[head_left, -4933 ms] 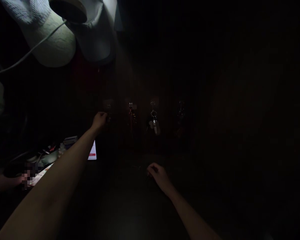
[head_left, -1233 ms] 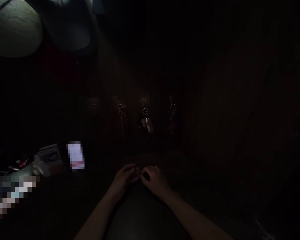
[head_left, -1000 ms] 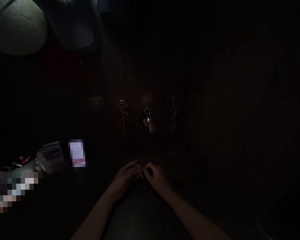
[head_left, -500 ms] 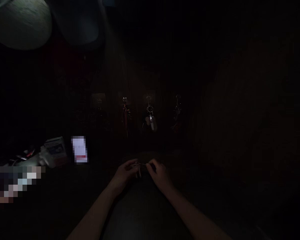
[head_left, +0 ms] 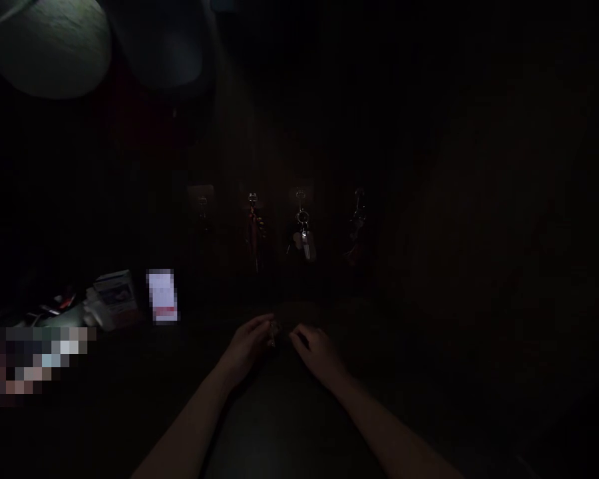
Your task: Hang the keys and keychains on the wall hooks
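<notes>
In dim light, my left hand (head_left: 248,349) reaches in from below, its thumb and fingers closed on a small shiny metal piece (head_left: 273,332). Its exact kind is too dark to tell. A short gap to the right of it is my right hand (head_left: 315,347), thumb and forefinger pinched together. Whatever lies between those fingertips, if anything, is lost in the dark. Beyond both hands, a bunch of keys (head_left: 307,246) hangs by a ring from a hook. Other hanging bunches flank it, one reddish with a chain (head_left: 253,233), another at the right (head_left: 357,223).
A lit, blurred-out screen (head_left: 162,296) stands left of my hands. Beside it are a small box (head_left: 117,299), a white bottle-like thing (head_left: 96,309) and pixelated clutter (head_left: 44,362). Two large rounded shapes, one pale (head_left: 54,50), one dark (head_left: 164,46), fill the upper left.
My right hand has drawn slightly down. The thin bright piece that stretched between my hands no longer shows there. The metal piece at my left fingertips has turned. The view has shifted slightly.
</notes>
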`<state>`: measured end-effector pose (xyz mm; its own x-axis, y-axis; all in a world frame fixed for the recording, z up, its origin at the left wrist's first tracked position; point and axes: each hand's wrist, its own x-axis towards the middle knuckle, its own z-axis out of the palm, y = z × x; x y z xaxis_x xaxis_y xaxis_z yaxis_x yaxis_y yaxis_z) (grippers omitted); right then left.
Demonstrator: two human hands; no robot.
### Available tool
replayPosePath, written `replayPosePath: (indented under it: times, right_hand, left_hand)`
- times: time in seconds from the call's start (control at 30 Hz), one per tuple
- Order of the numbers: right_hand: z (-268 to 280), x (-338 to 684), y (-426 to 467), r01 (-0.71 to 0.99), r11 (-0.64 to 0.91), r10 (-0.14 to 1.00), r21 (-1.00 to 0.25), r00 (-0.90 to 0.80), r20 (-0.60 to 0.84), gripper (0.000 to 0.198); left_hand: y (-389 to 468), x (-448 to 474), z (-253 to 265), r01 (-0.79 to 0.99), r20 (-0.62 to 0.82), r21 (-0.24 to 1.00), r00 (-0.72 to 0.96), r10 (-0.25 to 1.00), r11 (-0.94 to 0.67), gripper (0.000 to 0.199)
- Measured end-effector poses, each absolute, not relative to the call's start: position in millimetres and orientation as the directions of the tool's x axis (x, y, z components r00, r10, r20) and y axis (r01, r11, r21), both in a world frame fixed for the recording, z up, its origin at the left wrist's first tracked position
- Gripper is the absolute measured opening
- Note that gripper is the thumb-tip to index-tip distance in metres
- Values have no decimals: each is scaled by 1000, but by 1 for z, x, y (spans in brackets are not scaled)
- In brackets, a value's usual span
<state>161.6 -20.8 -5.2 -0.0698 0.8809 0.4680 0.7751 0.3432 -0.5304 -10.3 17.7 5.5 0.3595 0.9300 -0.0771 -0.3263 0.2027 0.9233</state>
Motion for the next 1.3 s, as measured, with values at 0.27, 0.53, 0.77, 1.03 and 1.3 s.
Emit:
replayPosePath:
  times: [0.27,0.53,0.77,1.03,1.3]
  right_hand:
    - [-5,165,-19,748,355,868,-560,-41,495,25]
    - [-7,169,-14,688,347,854,-638,50,518,30]
    - [-13,170,-11,648,334,857,-685,93,506,32]
    - [-16,172,-10,631,303,877,-714,108,467,35]
    - [-20,172,-6,639,323,875,-698,80,477,35]
  left_hand:
    - [13,-14,16,-349,-50,927,242,969,135,37]
    - [13,-20,18,-202,43,979,87,995,-25,30]
    - [10,-29,28,-230,118,966,-10,993,-117,34]
    - [24,-51,68,-163,222,953,-194,955,-255,36]
    - [59,-85,161,189,589,806,-360,724,-561,23]
